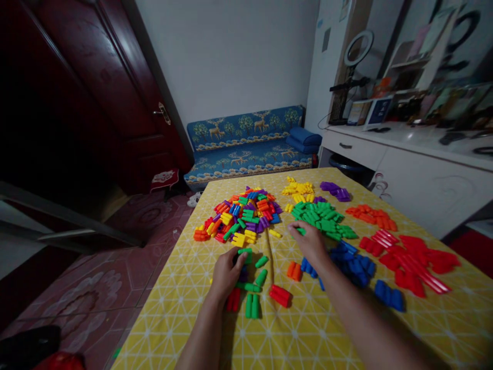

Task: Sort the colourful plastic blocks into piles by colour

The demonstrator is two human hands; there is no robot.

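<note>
Bullet-shaped plastic toy blocks in several colours cover much of the table. My left hand (227, 272) is closed at the near middle, thumb and fingers gripping a green block (245, 253). Around it lie loose green blocks (252, 306), a red block (280, 295) and an orange block (294, 271). To the right, my right hand (310, 240) is closed, a green block (301, 231) showing at its fingers. It is beside the green pile (319, 216). A mixed-colour pile (246, 210) rises further to the left.
Yellow (298, 186), purple (335, 190), orange (372, 216), red (419, 257) and blue blocks (354, 264) form separate piles on the yellow tablecloth (165, 329). A blue patterned sofa (246, 149) stands beyond the table. At right is a white dresser (431, 174).
</note>
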